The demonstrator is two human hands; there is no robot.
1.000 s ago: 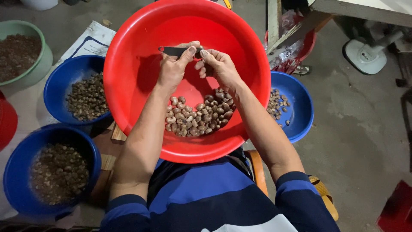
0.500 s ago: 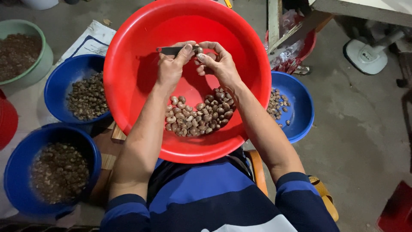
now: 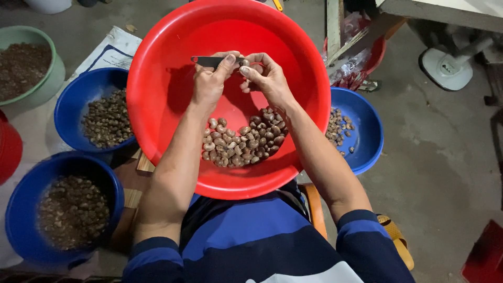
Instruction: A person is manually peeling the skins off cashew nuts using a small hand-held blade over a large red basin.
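A big red basin (image 3: 162,110) rests on my lap with a heap of brown nuts (image 3: 243,139) in its near part. Above the heap my left hand (image 3: 209,84) grips a small metal knife (image 3: 207,61), whose handle sticks out to the left. My right hand (image 3: 264,76) pinches a single nut (image 3: 244,63) between thumb and fingers, right against the knife's tip. Both hands meet over the middle of the basin.
A blue bowl (image 3: 70,107) of nuts sits left of the basin, a second blue bowl (image 3: 21,209) nearer me. On the right a blue bowl (image 3: 369,136) holds several nuts. A green bowl (image 3: 50,78) is far left, a white fan base (image 3: 445,68) far right.
The hands stay together over the basin and have shifted only slightly; the right fingers have turned the nut against the knife.
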